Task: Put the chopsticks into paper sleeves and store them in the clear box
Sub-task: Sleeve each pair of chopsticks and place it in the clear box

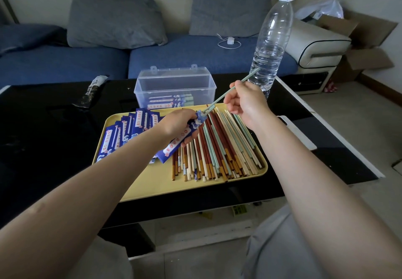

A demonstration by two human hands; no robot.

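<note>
My left hand (pixel 177 122) grips a blue paper sleeve (pixel 174 145) over the yellow tray (pixel 152 183). My right hand (pixel 245 101) pinches a pair of pale green chopsticks (pixel 219 98) whose tips sit at the sleeve's open mouth. Several loose chopsticks (pixel 219 148) in red, green, cream and brown lie on the tray's right half. A fan of empty blue sleeves (pixel 124 133) covers its left half. Behind the tray stands the clear box (pixel 174 87), lid up, with a few sleeved pairs inside.
A tall plastic water bottle (pixel 272 39) stands right of the box, close to my right hand. A dark wrapped item (pixel 91 91) lies on the black table (pixel 43 130) at the back left. A blue sofa with grey cushions (pixel 113 21) runs behind the table.
</note>
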